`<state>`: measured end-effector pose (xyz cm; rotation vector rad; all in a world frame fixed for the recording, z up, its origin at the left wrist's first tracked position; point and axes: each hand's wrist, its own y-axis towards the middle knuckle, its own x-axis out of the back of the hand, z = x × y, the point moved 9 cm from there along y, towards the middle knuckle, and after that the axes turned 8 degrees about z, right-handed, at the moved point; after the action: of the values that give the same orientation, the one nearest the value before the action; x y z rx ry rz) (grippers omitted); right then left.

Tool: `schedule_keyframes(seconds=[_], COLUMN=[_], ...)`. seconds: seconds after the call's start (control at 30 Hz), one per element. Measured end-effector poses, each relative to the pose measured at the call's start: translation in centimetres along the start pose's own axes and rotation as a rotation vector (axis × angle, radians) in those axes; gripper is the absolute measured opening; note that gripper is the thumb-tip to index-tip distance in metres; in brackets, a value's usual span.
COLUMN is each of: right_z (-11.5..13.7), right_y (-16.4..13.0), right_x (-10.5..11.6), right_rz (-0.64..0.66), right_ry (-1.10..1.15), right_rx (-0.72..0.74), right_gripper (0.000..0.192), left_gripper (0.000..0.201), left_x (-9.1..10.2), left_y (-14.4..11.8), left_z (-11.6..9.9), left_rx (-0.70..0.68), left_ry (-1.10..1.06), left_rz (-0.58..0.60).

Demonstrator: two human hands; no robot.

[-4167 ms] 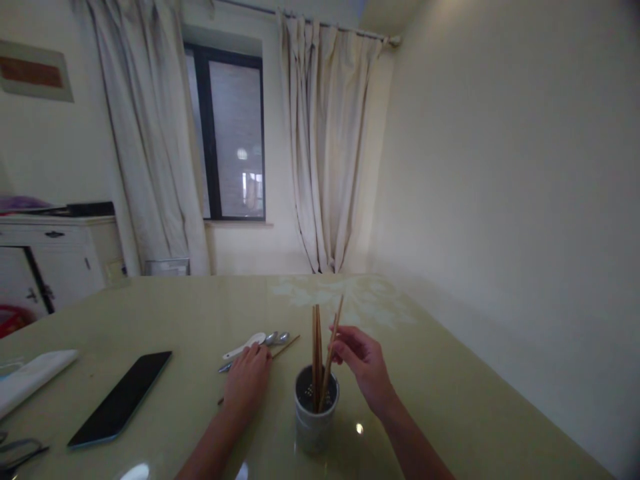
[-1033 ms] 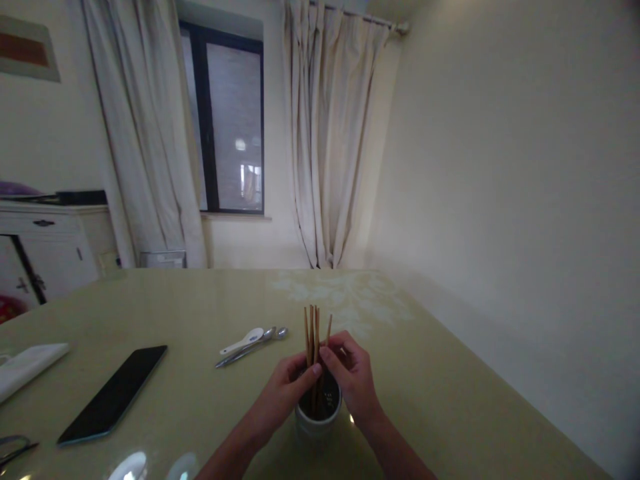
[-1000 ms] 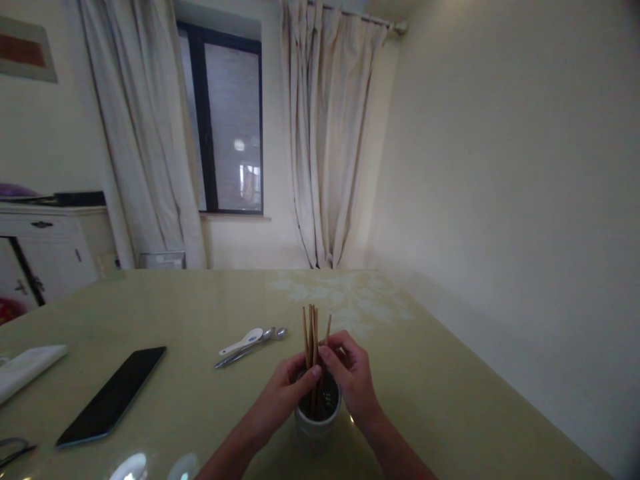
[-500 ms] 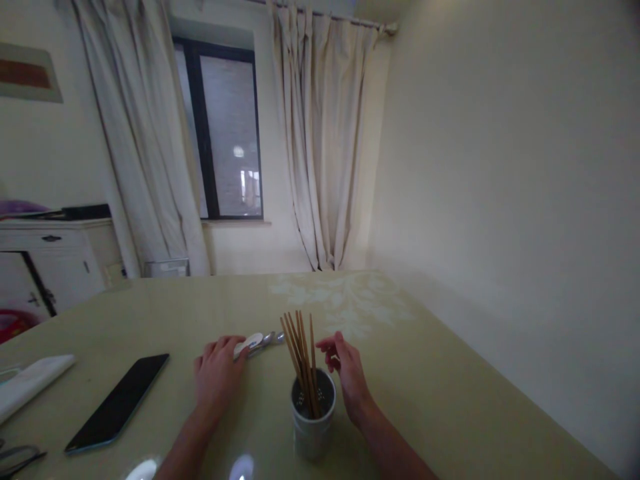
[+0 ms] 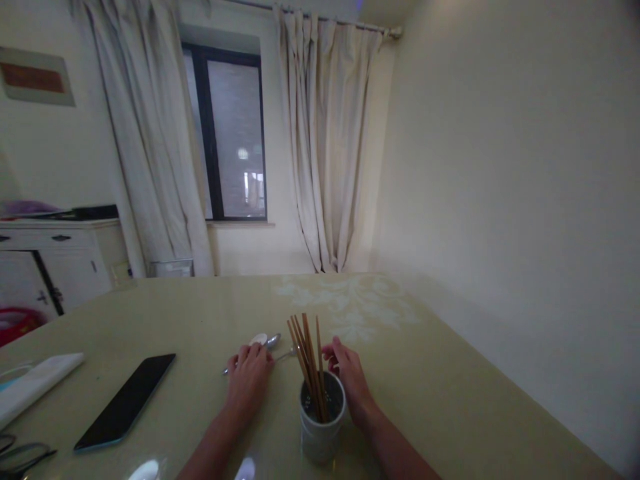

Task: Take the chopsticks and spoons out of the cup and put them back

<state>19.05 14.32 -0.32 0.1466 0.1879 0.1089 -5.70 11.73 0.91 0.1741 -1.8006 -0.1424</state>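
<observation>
Left hand (image 5: 249,381) flat on the counter (image 5: 440,387), fingers (image 5: 255,353) spread over the spoons (image 5: 267,343), gripping nothing for certain. Right hand (image 5: 347,377) loosely curled, empty, just beside the cup (image 5: 323,427). Brown chopsticks (image 5: 307,357) standing in it, fanned and leaning toward the left fingers.

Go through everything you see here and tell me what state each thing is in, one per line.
Chopsticks: standing in cup, leaning left.
Cup: upright on table.
Spoons: lying flat, under left hand.
Right hand: beside cup, holding nothing.
Phone: face up, screen dark.
Curtains: drawn apart.
</observation>
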Motion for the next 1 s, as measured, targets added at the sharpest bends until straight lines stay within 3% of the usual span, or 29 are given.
schedule_keyframes(seconds=[0.13, 0.27, 0.43, 0.5, 0.6, 0.7, 0.8, 0.9, 1.0], right_z=[-0.2, -0.1, 2.3, 3.8, 6.0, 7.8, 9.6, 10.3, 10.3], right_y=[0.3, 0.4, 0.1, 0.0, 0.0, -0.2, -0.3, -0.8, -1.7], right_x=[-0.2, -0.1, -0.5, 0.7, 4.3, 8.6, 10.3, 8.6, 4.6], right_rz=[0.013, -0.004, 0.04, -0.028, -0.202, -0.371, -0.363, -0.26, -0.107], right_ry=[-0.048, -0.013, -0.021, 0.013, 0.164, 0.393, 0.481, 0.454, 0.329], right_rx=[0.002, -0.012, 0.094, 0.151, 0.224, 0.283, 0.331, 0.308, 0.291], right_gripper=[0.065, 0.067, 0.054, 0.052, 0.047, 0.046, 0.045, 0.044, 0.041], left_gripper=[0.021, 0.019, 0.027, 0.033, 0.04, 0.047, 0.054, 0.059, 0.065], left_x=[-0.8, -0.4, 0.7, 1.8, 3.1, 2.6, 1.0, -0.3, -0.7], left_y=[-0.3, -0.8, -1.7, -2.0, -2.6, -3.1, -3.7, -4.3, -4.4], left_z=[-2.5, -4.4, -7.0, -7.0, -6.5, -6.6, -6.4, -6.5, -7.4], left_rx=[-0.072, -0.111, -0.219, -0.215, -0.156, -0.114, 0.005, 0.091, 0.056], left_ry=[-0.312, -0.716, -0.993, -1.01, -1.025, -1.113, -1.211, -1.272, -1.304], left_rz=[0.043, -0.003, 0.0, -0.083, -0.194, -0.157, -0.104, -0.068, 0.01])
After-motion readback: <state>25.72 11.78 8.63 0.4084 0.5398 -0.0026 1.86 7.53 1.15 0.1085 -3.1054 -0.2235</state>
